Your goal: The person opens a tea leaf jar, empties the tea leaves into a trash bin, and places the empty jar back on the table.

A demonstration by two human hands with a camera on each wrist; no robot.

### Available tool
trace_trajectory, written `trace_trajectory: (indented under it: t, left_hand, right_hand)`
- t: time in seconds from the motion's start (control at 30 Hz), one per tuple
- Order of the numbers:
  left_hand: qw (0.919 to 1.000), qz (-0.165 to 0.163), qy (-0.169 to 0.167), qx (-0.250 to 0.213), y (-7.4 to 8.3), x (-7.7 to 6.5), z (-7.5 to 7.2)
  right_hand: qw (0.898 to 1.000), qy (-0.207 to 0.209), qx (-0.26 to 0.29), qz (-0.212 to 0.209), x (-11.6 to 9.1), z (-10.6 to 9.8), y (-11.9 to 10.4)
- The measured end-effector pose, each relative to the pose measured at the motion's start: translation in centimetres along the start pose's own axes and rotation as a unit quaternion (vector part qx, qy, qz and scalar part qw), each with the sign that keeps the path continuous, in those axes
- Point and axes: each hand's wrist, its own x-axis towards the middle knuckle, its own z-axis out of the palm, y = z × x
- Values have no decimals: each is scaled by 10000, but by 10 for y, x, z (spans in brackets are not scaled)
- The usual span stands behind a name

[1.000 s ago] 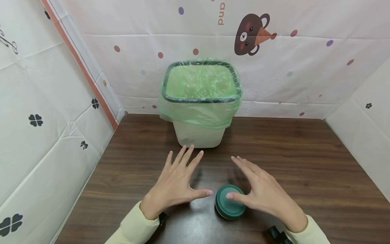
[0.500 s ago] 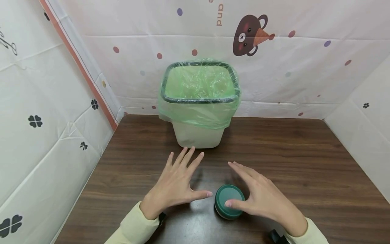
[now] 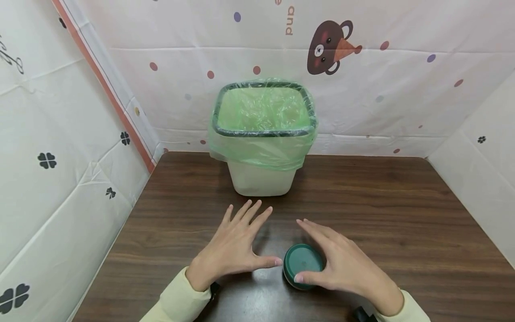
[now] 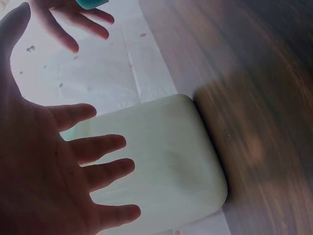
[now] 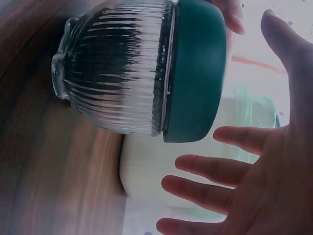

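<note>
A ribbed clear glass jar (image 5: 112, 73) with a dark green lid (image 3: 302, 260) stands upright on the table near its front. My right hand (image 3: 344, 259) hovers beside and above it, fingers spread, its thumb passing over the lid in the head view; the right wrist view shows a gap between hand and jar. To the jar's left, my left hand (image 3: 233, 250) is held with fingers spread and nothing in them, its thumb tip close to the lid's edge in the head view. In the left wrist view the left palm (image 4: 44, 166) and outstretched fingers show in front of the pale bin.
Behind the hands a pale bin (image 3: 263, 179) with a dark rim and a green plastic liner (image 3: 265, 152) stands on the dark wooden table (image 3: 386, 201). Printed white cloth (image 3: 169, 98) hangs at the back and along both sides.
Both hands have drawn slightly nearer the jar and toward the front; the right hand has moved left, with its thumb lower over the lid. The jar and bin stay in place.
</note>
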Motion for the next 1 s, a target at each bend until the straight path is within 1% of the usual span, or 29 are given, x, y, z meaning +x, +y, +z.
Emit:
trace_trajectory:
  t: [0.2,0.43,0.67,0.8,1.0]
  left_hand:
    - [9999,47,-32,-110,1,0,1]
    - [9996,115,-65,-247,0,0,1]
    - [9992,196,-116,-324,2,0,3]
    - [9991,183,-149,-347,2,-1,4]
    - [9981,171,-230,-538,2,-1,5]
  right_hand:
    - [10000,-25,-14,-95,0,4,0]
    - [9999,-110,-19,28,-1,6,-2]
    - [9997,-213,59,-47,-2,9,-5]
    - [9996,-272,25,-67,-2,11,-6]
    - [9992,-351,111,-138,-2,14,-6]
